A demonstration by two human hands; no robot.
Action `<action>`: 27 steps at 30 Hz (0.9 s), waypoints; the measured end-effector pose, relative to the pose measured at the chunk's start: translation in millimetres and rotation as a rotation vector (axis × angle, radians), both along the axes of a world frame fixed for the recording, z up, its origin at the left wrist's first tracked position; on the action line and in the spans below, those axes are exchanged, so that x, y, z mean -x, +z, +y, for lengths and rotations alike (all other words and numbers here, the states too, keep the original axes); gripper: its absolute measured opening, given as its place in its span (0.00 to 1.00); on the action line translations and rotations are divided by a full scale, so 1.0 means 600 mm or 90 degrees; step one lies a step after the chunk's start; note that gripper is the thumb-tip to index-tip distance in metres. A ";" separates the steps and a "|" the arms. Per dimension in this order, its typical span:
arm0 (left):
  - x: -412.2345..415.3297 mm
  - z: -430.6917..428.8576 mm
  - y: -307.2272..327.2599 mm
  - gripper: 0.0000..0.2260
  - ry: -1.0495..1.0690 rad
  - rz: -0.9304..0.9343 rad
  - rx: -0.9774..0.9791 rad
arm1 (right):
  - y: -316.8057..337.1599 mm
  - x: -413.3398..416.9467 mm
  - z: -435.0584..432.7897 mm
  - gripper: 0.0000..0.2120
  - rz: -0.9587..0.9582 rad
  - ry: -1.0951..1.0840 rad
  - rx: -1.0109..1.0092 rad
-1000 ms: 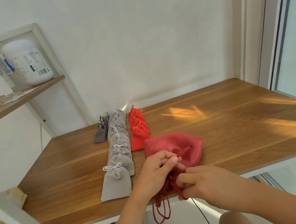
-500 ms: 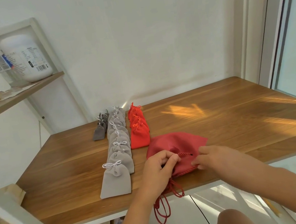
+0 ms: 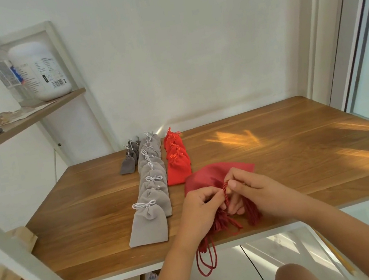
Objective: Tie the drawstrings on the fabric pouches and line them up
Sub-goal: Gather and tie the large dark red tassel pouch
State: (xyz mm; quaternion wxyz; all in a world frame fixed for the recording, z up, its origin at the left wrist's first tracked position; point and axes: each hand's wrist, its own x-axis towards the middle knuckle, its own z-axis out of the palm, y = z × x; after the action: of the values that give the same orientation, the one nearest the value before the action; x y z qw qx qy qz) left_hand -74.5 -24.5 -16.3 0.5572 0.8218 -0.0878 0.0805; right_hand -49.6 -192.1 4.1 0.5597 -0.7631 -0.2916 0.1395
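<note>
At worktop point(image 3: 302, 157) near edge | dark red pouch point(image 3: 208, 176) lies flat, neck gathered toward the person | left hand point(image 3: 201, 213), right hand point(image 3: 256, 189): fingers of both pinch its drawstring point(image 3: 225, 192) | advice: hold loop taut, cinch knot close to neck | risk: tails hanging off edge may snag

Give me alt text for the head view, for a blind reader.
The left hand and right hand pinch the drawstring of a dark red pouch on a table, beside rows of tied grey pouches and red pouches.

dark red pouch point(image 3: 208, 174): 1 | orange-red pouches point(image 3: 179, 172): 4 | grey pouches point(image 3: 148, 228): overlapped, count unclear
</note>
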 end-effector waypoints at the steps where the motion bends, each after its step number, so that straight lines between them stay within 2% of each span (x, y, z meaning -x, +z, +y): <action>1: 0.000 0.001 -0.001 0.14 -0.004 0.004 0.003 | 0.000 0.000 0.003 0.09 -0.027 -0.005 0.020; 7: 0.006 0.001 -0.003 0.10 -0.050 0.048 0.026 | 0.020 -0.012 0.017 0.10 -0.269 -0.086 0.228; 9: 0.008 -0.002 0.000 0.09 -0.041 0.063 0.030 | 0.033 -0.021 0.021 0.12 -0.302 -0.115 0.265; 10: 0.007 -0.003 0.001 0.09 -0.041 0.071 0.036 | 0.041 -0.026 0.021 0.13 -0.260 -0.119 0.234; 13: 0.006 -0.004 0.008 0.13 -0.043 0.102 0.099 | 0.067 -0.033 0.018 0.13 0.024 -0.041 -0.016; 15: 0.004 -0.003 0.012 0.13 -0.042 0.126 0.146 | 0.063 -0.040 0.017 0.16 0.062 -0.024 -0.077; 17: 0.003 -0.002 0.014 0.11 -0.033 0.147 0.178 | 0.048 -0.044 0.016 0.17 -0.003 -0.063 -0.019; 21: -0.004 0.003 0.014 0.08 -0.015 0.203 0.196 | 0.025 -0.039 0.009 0.10 -0.118 -0.086 0.121; 27: -0.013 0.011 0.018 0.11 -0.046 0.283 0.233 | 0.020 -0.030 0.004 0.05 -0.296 -0.157 0.247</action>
State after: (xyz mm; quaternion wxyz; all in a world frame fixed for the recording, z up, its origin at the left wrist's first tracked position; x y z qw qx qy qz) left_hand -66.8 -18.1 -5.6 0.7040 0.7016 0.0231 -0.1075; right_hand -31.6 -189.7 16.2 0.3348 -0.8965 -0.2851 -0.0543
